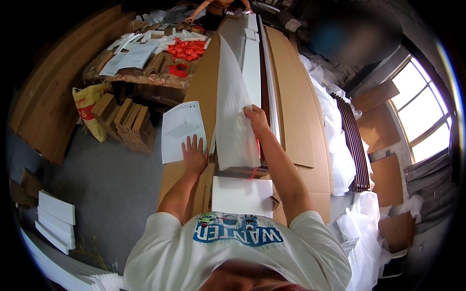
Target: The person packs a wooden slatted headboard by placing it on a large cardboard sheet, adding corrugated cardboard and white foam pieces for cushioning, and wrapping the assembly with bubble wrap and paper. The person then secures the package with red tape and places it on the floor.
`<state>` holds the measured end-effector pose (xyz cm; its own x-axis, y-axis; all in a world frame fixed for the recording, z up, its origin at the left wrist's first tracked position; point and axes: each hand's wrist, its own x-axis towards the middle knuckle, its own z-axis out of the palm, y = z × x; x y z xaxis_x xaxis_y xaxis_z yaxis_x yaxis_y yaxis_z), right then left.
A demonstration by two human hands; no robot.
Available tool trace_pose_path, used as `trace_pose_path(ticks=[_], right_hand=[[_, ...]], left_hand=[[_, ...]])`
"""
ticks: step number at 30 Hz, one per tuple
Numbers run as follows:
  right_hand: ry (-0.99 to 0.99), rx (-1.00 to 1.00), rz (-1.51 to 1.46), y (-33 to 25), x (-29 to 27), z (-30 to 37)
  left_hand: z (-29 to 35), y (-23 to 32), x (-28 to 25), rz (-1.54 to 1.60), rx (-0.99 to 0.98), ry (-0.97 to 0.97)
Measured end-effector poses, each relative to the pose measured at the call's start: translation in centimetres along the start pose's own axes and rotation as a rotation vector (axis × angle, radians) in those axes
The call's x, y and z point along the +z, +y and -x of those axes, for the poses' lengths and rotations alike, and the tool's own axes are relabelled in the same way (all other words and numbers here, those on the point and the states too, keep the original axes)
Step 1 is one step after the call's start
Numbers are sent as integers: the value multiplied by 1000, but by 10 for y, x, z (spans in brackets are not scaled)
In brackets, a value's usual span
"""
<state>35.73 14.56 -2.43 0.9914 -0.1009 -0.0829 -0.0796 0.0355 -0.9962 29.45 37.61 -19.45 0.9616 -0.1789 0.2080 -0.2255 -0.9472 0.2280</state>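
A long cardboard carton with its flaps folded out [301, 126] stretches away in front of me. My left hand [195, 154] lies with fingers spread on a white printed instruction sheet [180, 128], over the left flap. A thin translucent foam sheet [234, 106] stands partly raised along the carton's left side. My right hand [257, 119] pinches its right edge. Beyond it lie long white boards [251, 72] and a dark brown strip [264, 82] inside the carton. A white foam block [242, 194] sits at the near end, beside a bit of red strap [253, 173].
On the left, a low table holds red bundles [187, 49], white pieces and papers [130, 56]. Cardboard pieces [128, 121] and a yellow sack [90, 109] stand below it. White wrapping [327, 131] and dark slats [353, 145] line the right. Another person [218, 9] works at the far end.
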Motion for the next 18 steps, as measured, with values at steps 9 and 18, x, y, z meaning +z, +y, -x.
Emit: trace_pose_path(ticks=[9, 18], right_hand=[[-11, -57, 20, 9, -9, -4], [1, -63, 37, 8, -3, -1]], left_hand=[[2, 5, -6, -13, 10, -22], [2, 3, -1, -1, 12, 7]])
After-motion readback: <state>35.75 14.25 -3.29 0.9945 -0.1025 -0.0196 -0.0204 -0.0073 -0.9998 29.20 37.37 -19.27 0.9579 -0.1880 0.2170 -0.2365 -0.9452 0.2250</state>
